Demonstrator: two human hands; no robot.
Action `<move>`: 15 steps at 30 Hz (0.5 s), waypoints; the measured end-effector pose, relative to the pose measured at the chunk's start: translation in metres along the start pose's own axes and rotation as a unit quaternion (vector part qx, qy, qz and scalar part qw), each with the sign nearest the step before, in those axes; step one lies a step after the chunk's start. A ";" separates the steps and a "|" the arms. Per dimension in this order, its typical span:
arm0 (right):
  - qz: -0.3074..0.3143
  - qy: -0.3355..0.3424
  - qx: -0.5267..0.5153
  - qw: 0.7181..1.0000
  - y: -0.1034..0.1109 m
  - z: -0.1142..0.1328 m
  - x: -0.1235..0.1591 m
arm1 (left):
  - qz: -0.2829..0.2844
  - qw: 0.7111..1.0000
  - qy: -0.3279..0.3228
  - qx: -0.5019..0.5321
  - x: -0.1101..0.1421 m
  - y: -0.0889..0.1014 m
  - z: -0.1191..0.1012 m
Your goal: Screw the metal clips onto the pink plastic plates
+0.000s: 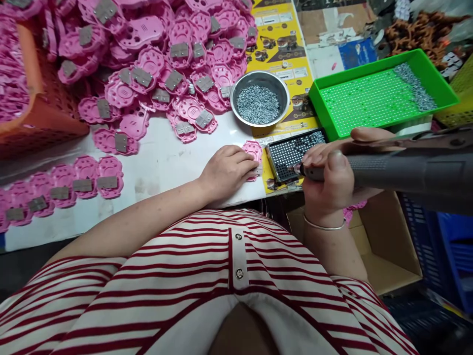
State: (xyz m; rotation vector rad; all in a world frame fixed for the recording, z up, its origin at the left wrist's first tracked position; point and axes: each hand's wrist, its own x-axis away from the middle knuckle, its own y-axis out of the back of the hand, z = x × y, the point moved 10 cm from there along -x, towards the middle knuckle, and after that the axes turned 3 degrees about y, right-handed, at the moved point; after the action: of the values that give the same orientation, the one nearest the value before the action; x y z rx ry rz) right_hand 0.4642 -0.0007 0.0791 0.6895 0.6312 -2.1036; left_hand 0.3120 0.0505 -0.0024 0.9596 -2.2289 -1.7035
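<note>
My right hand (pixel 332 172) is wrapped round a grey electric screwdriver (pixel 402 170), which lies sideways with its tip pointing left. That tip is over a small black perforated tray (pixel 291 155) with screws gathered at its far right corner. My left hand (pixel 231 172) rests on the white table edge, fingers closed over a pink plastic casing (pixel 253 150). Most of that casing's near part is under the fingers. Just beyond the black tray stands a steel bowl (pixel 259 98) full of small screws.
Many pink casings with metal plates (pixel 144 74) are heaped at the back left. A row of similar casings (pixel 84 185) lies along the front left, near an orange basket (pixel 40 98). A green perforated tray (pixel 369 98) holds screws at its right end. Below the table is a cardboard box (pixel 388 241).
</note>
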 end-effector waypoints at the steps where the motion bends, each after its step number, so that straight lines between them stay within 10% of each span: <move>1: 0.000 0.003 -0.010 1.000 0.000 0.001 -0.001 | 0.002 1.000 0.005 0.008 0.000 -0.001 0.001; 15: 0.005 0.032 -0.034 0.999 -0.008 -0.011 0.001 | -0.031 0.998 -0.003 0.049 0.003 0.001 0.003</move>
State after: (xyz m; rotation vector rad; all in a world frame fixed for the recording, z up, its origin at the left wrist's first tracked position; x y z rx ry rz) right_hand 0.4600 0.0098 0.0721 0.7224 0.7295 -2.0481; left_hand 0.3072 0.0516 -0.0030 1.0577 -2.3289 -1.6387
